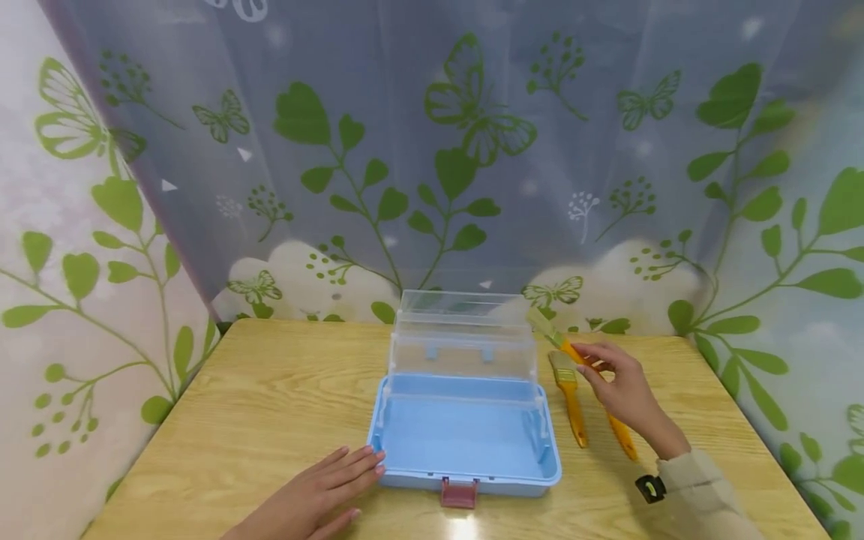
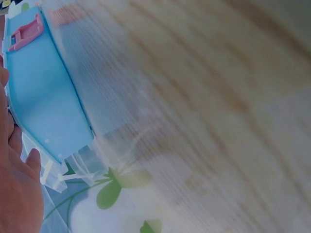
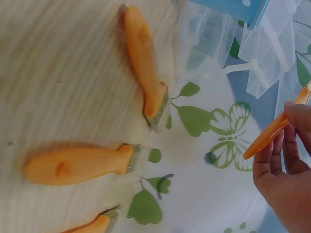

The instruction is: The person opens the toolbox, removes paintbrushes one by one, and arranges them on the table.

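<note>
My right hand (image 1: 624,386) pinches an orange-handled paintbrush (image 3: 272,133) between thumb and fingers, its pale bristles up, right of the box. In the head view a second paintbrush (image 1: 571,409) lies beside the box, and another orange handle (image 1: 621,436) shows beneath the hand. A light blue plastic box (image 1: 466,442) stands with its clear lid (image 1: 466,315) raised and a pink latch (image 1: 459,493) at the front. My left hand (image 1: 331,487) has extended fingers touching the box's front left corner; in the left wrist view it is partly cut off.
Three paintbrushes lie on the wooden table (image 1: 270,405) in the right wrist view, one of them (image 3: 80,165) in the middle. Behind the table hangs a patterned curtain (image 1: 378,150) with leaves and butterflies. A black band device (image 1: 651,489) sits at the right wrist.
</note>
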Motion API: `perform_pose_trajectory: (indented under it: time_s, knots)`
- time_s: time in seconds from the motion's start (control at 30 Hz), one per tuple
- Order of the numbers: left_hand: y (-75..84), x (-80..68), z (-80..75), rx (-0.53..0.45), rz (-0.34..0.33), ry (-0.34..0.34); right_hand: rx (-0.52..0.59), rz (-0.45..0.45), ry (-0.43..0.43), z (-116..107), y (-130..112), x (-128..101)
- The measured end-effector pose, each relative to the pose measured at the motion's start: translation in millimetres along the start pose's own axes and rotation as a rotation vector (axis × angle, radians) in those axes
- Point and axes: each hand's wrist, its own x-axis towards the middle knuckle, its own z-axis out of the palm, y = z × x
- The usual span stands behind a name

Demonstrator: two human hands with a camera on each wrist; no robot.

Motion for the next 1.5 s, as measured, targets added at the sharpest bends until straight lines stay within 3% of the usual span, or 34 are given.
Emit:
perform_pose_trajectory:
  time_s: [0.2, 0.37, 0.57, 0.7, 1.07, 1.5]
  knots:
    - [-1.7, 1.6, 0.4, 0.009, 0.018, 0.015, 0.031, 0.094, 0.033, -6.4, 1.2, -10.3]
    - [-1.8, 2.9, -0.1, 0.01, 0.032, 0.023, 0.029, 0.122, 0.081, -11.0, -1.2, -17.0]
    - [-0.3, 3.1, 1.4, 0.018, 0.0, 0.014, -0.005, 0.208, 0.168, -19.4, -1.6, -22.1]
    - [0.1, 3.8, -0.4, 0.014, -0.01, 0.013, -0.021, 0.297, 0.182, -26.8, 1.6, -26.2]
    - [-0.3, 1.9, -0.9, 0.013, 0.002, 0.032, -0.019, 0.42, 0.184, -37.8, 14.3, -42.8]
    - [2.2, -1.8, 0.8, 0.0, -0.031, -0.013, -0.033, 0.585, 0.234, -54.0, 27.5, -60.8]
